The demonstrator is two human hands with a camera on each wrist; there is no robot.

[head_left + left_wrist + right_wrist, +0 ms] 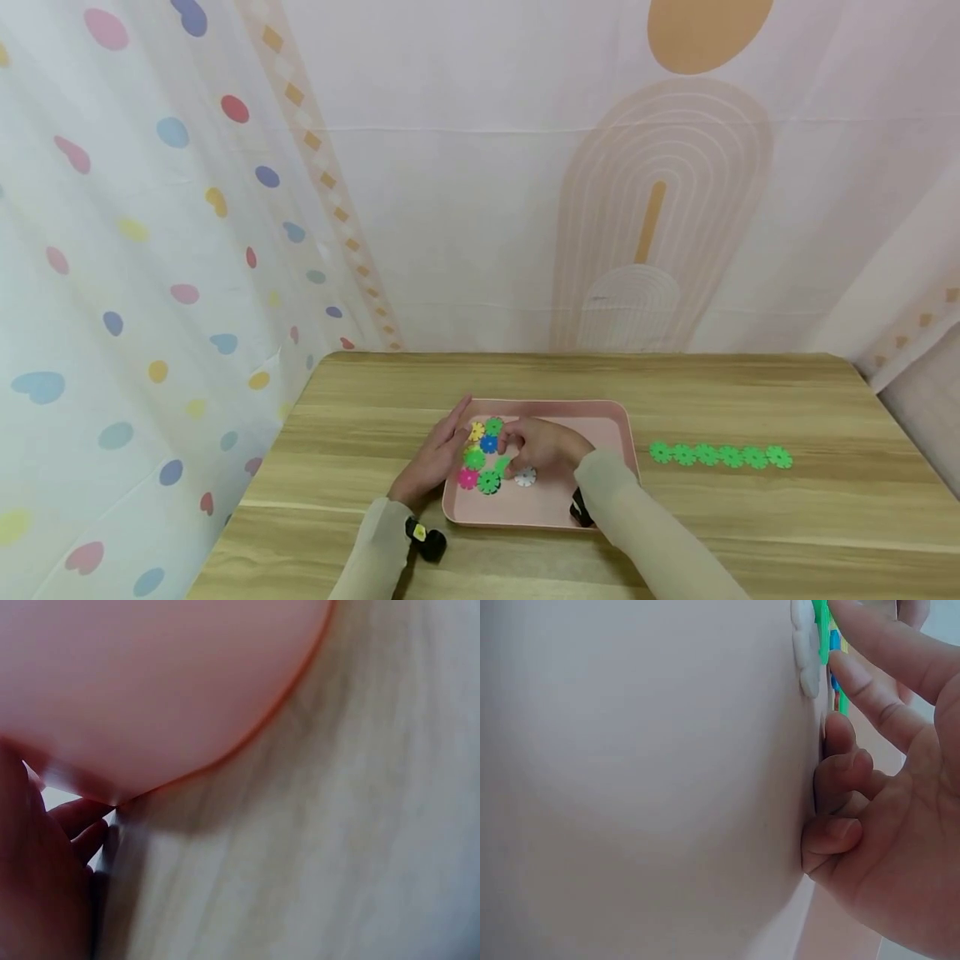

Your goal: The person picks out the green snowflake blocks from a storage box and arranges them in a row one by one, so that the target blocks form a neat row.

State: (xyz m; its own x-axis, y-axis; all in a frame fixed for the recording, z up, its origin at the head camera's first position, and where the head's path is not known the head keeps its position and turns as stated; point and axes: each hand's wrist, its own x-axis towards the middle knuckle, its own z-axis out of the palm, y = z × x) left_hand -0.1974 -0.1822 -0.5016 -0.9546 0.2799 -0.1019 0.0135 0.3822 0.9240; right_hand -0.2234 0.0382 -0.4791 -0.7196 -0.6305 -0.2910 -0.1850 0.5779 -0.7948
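Observation:
A pink tray [577, 408] on the table holds several flower-shaped plastic discs. Among them are a yellow disc [477, 432], a blue disc [489, 444], a pink disc [468, 478] and a white disc [526, 477]. My right hand [542, 443] is over the tray and pinches a tilted green disc [502, 466] between thumb and index finger; its other fingers are bent against the tray floor in the right wrist view. With fingers stretched out, my left hand [435, 458] rests against the tray's left rim. The left wrist view shows its fingertips touching the tray edge [259, 727].
Right of the tray, a row of several linked green discs [718, 455] lies on the wooden table [750, 533]. A patterned curtain [465, 208] hangs behind and to the left. Each wrist wears a black device [427, 540].

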